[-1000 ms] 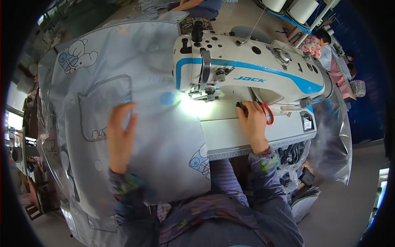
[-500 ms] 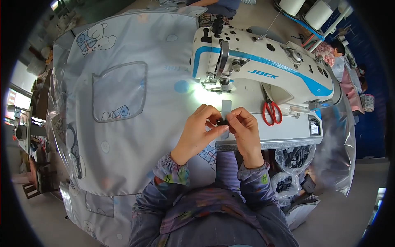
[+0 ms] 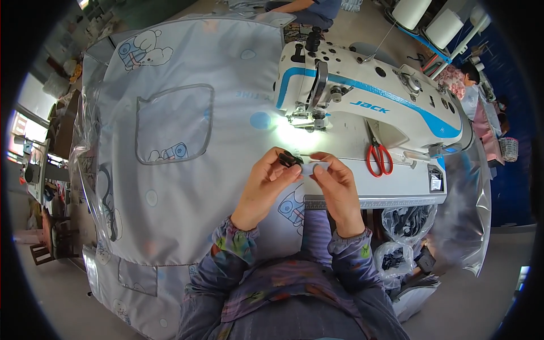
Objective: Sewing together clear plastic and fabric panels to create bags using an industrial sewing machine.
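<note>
Just in front of the lit needle area, my two hands meet over a small piece of work. Between the thumb and fingers of my left hand is a small black plastic buckle; its exact type is too small to tell. My right hand pinches a short light-grey strap that runs to the buckle. Behind them stands a white and blue sewing machine. Grey printed fabric spreads out to the left of my hands, with a piped pocket on it.
Red-handled scissors lie on the machine bed to the right. A ruler strip edges the table front. Plastic bags of black parts sit below it. Thread cones stand at back right. Other people sit farther off.
The grey strap went from upright to lying sideways between my hands. The buckle now shows at my left fingertips. The whole view has shifted slightly.
</note>
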{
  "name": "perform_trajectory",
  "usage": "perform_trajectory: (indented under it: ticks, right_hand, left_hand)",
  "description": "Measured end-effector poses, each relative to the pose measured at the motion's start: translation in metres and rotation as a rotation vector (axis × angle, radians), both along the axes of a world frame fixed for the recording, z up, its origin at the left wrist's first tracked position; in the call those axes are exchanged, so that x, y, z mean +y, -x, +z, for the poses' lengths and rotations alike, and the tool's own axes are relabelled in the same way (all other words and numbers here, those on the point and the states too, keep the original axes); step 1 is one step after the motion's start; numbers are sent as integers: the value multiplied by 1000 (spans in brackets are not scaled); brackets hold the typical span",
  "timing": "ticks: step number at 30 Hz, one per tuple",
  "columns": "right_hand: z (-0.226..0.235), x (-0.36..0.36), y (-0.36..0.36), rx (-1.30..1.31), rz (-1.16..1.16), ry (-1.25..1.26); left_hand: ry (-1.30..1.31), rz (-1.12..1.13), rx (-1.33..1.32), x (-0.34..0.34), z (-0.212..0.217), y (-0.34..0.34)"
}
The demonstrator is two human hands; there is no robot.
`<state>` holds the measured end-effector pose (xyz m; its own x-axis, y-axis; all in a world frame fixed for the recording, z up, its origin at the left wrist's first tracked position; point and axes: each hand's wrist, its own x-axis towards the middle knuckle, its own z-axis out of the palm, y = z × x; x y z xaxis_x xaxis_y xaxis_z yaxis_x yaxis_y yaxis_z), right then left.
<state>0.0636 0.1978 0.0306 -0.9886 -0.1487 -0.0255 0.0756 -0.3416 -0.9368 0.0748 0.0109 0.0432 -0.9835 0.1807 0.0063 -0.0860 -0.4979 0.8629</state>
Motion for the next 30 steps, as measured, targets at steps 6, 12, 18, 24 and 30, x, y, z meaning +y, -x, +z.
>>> perform_trajectory:
  ticks: [6,12,18,24,30]
  right_hand:
    - [0,4,10,-279,358,500]
    - [10,-2,10,-147,162,339]
    - [12,-5,11,-219,361,386]
    - [15,-6,9,29,122,23]
    - [20,-10,2,122,68,-393]
  left_hand:
    - [-199,-184,-139,-10,-9,-4]
    - [-178,-194,-70,-16,-16,-5]
    - [-165,-239,-78,-15,-11,-10]
    - [4,-261,-88,-27,2,-6]
    - [302,-174,-31,-21,4,-7]
